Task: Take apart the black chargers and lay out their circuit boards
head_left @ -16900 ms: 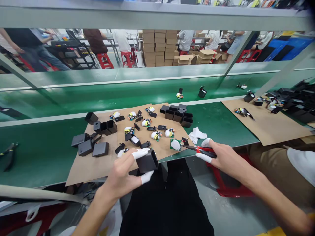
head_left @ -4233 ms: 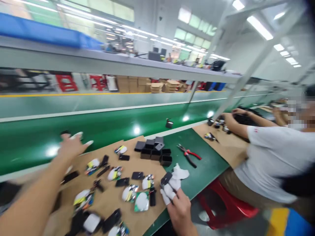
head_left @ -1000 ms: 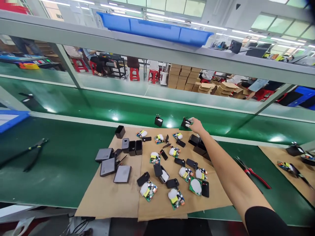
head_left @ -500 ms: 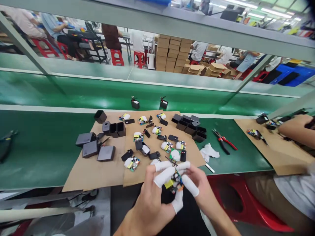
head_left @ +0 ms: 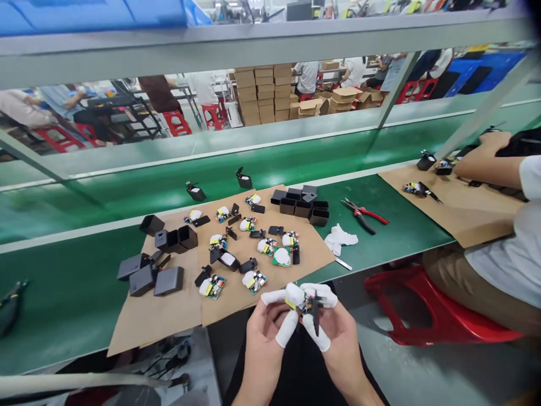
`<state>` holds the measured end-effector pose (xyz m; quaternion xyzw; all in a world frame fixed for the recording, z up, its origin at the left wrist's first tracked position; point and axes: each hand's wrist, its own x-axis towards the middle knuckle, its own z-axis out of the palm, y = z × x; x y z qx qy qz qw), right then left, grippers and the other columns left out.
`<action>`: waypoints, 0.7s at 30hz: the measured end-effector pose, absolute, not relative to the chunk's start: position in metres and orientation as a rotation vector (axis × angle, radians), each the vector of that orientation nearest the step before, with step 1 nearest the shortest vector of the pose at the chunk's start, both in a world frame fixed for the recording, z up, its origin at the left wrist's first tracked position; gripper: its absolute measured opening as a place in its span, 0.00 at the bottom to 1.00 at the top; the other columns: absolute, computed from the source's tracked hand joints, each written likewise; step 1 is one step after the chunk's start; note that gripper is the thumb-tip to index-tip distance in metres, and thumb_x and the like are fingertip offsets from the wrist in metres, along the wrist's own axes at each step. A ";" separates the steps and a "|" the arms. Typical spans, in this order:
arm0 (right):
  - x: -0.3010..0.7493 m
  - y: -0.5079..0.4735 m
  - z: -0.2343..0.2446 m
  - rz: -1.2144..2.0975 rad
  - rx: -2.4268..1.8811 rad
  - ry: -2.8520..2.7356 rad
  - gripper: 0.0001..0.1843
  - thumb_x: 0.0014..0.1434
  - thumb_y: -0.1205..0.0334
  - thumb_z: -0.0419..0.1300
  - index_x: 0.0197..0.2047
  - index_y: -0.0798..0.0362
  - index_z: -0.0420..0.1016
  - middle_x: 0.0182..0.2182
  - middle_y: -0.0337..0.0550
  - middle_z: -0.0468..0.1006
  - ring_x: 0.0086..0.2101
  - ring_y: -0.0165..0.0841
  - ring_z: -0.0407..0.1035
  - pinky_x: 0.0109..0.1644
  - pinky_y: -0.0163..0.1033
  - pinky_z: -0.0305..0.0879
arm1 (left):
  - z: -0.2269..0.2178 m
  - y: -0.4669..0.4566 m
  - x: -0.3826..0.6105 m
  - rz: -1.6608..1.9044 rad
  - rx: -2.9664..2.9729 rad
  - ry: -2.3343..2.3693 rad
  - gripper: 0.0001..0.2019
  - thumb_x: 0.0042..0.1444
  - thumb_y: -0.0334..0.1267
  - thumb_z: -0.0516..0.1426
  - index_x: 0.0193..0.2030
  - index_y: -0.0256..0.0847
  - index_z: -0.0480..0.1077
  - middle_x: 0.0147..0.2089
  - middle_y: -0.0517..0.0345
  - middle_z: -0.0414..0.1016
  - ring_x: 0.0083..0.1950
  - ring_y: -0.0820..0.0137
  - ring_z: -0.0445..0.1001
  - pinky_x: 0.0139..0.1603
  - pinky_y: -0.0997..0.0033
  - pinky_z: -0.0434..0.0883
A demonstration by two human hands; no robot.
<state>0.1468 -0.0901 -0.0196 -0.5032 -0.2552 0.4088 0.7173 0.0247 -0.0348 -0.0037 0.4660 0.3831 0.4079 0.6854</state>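
Both my hands wear white finger cots and meet in front of my lap, just off the near table edge. Between them is a small circuit board [head_left: 301, 306] with a yellow part and a black plastic piece [head_left: 316, 313] at its right side. My left hand [head_left: 270, 327] pinches the board from the left. On the other side, my right hand [head_left: 332, 318] grips the board and the black piece with thumb and fingers. Beyond them, several similar circuit boards [head_left: 254, 281] with white blobs and black covers lie on the brown cardboard [head_left: 236, 301].
Black cases stand in groups, open ones [head_left: 302, 208] at the back right and others [head_left: 169, 281] at the left. Red-handled pliers [head_left: 364, 215], a white cloth [head_left: 339, 239] and a white-handled tool [head_left: 344, 264] lie to the right. A co-worker's arm [head_left: 492, 163] and a red stool [head_left: 422, 316] are further right.
My view has turned, so the table appears shifted left. My hands have turned the board, and the black piece now stands upright at its right side.
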 end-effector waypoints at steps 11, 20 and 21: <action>0.149 -0.094 -0.025 0.944 -1.100 -0.357 0.31 0.43 0.56 0.85 0.51 0.45 0.86 0.45 0.50 0.88 0.41 0.47 0.83 0.51 0.51 0.84 | -0.018 -0.047 0.049 1.497 2.015 0.819 0.14 0.59 0.27 0.66 0.50 0.44 0.78 0.43 0.54 0.85 0.41 0.65 0.87 0.43 0.70 0.85; 0.218 -0.109 -0.040 0.568 -1.070 -0.158 0.30 0.40 0.63 0.85 0.47 0.50 0.83 0.42 0.41 0.85 0.35 0.33 0.78 0.36 0.34 0.79 | 0.019 0.002 0.099 1.146 2.247 0.579 0.27 0.52 0.42 0.74 0.56 0.42 0.72 0.46 0.53 0.76 0.46 0.61 0.80 0.45 0.61 0.82; 0.229 -0.111 -0.042 0.499 -1.098 -0.139 0.29 0.41 0.62 0.85 0.46 0.50 0.83 0.43 0.41 0.85 0.34 0.31 0.77 0.34 0.33 0.78 | 0.023 0.010 0.110 0.980 2.290 0.581 0.27 0.52 0.45 0.74 0.55 0.44 0.73 0.48 0.53 0.77 0.48 0.60 0.80 0.47 0.60 0.81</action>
